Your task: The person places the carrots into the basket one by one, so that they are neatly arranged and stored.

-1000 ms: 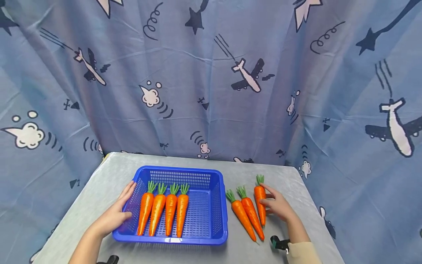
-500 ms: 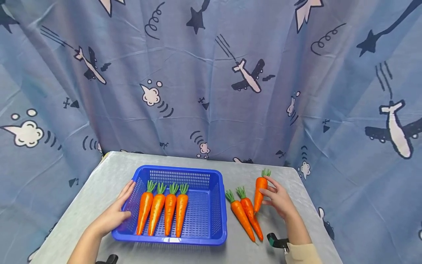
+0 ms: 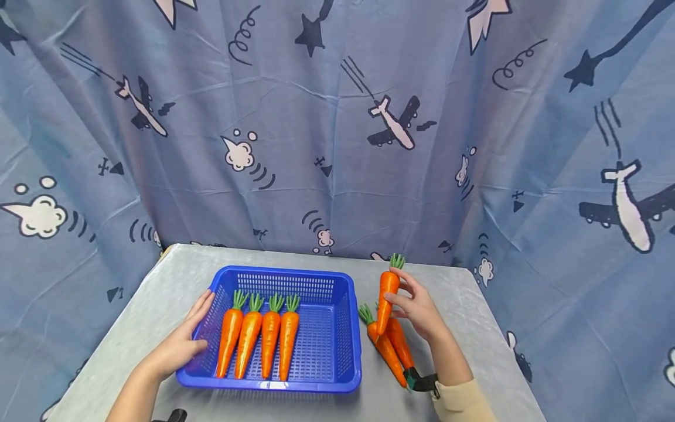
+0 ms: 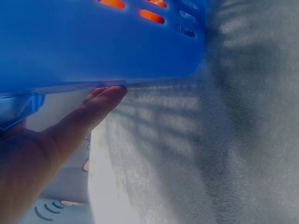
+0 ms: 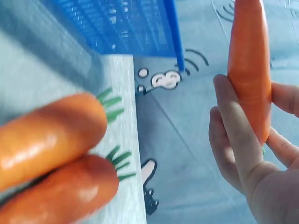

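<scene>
A blue plastic basket (image 3: 356, 340) stands on the table, with several carrots (image 3: 230, 337) lying side by side in its left part, green tops away from me. My left hand (image 3: 176, 350) rests at the basket's left side, fingers extended along the rim; the left wrist view has a finger (image 4: 88, 109) at the blue wall. To the right of the basket, my right hand (image 3: 418, 308) pinches a carrot (image 3: 389, 287) between thumb and fingers, raised over the table with its tip down. Beneath it lie two more carrots (image 5: 56, 130), partly covered by the held carrot and the wrist camera.
A pale cloth covers the table (image 3: 453, 293). Behind and around it hangs a blue curtain (image 3: 295, 146) printed with airplanes and stars. The basket's right wall stands between the held carrot and the basket's inside.
My right hand has lifted the carrot off the table and carried it left, towards the basket, over the two lying carrots. The left hand has stayed at the basket's side.
</scene>
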Available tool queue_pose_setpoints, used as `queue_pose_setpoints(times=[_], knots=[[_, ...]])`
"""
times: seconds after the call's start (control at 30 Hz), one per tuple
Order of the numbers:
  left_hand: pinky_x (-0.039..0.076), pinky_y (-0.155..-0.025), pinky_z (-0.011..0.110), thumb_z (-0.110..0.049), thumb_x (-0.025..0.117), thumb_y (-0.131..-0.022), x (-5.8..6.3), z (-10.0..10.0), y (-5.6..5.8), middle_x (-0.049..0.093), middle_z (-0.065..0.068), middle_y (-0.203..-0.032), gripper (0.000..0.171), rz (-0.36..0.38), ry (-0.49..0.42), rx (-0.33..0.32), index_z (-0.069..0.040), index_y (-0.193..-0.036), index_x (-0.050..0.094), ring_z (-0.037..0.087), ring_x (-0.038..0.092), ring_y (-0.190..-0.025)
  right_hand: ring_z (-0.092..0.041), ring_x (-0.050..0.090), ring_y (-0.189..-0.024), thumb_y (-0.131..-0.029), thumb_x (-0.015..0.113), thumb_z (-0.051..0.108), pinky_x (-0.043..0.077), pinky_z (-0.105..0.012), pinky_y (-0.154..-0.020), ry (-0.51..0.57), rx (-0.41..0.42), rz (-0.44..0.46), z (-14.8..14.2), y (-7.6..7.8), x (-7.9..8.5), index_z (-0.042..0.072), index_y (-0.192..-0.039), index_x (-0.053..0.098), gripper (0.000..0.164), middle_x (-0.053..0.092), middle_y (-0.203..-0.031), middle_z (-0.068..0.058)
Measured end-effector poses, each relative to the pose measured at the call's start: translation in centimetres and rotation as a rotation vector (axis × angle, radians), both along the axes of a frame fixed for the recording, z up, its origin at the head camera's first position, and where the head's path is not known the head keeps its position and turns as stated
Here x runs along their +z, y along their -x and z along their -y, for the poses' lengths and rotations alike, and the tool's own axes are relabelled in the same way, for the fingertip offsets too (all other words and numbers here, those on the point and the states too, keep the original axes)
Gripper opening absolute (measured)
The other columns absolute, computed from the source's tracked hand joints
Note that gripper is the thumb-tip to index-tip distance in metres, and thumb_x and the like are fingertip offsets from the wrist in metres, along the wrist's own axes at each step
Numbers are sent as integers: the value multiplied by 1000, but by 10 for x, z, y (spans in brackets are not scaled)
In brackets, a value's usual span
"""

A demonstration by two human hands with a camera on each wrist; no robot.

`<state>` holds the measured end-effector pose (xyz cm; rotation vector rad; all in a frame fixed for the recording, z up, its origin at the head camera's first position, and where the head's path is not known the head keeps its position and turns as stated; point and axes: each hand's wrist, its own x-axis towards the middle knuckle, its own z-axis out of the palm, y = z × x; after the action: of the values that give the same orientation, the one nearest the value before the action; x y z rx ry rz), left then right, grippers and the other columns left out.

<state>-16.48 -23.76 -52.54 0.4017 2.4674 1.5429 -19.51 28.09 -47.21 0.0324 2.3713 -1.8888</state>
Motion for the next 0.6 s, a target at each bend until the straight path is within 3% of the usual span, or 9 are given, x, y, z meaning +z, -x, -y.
queue_pose_setpoints(times=[0.23, 0.6], knots=[[3, -110, 80, 14, 57, -77, 0, 0, 0, -8, 6, -171, 103, -6, 1, -2, -18, -164, 13, 48, -10, -153, -31, 71, -100, -92, 72, 18, 61, -51, -81, 12, 46, -34, 27, 2, 9, 19, -150, 45, 64, 40, -144, -25], [4, -108, 81, 14, 56, -78, 0, 1, 0, -10, 7, -171, 102, -2, -5, -12, -18, -164, 12, 50, -9, -152, -29, 71, -98, -93, 72, 18, 62, -46, -75, 4, 145, -64, 73, 14, 27, 19, -148, 47, 60, 44, -142, -24]])
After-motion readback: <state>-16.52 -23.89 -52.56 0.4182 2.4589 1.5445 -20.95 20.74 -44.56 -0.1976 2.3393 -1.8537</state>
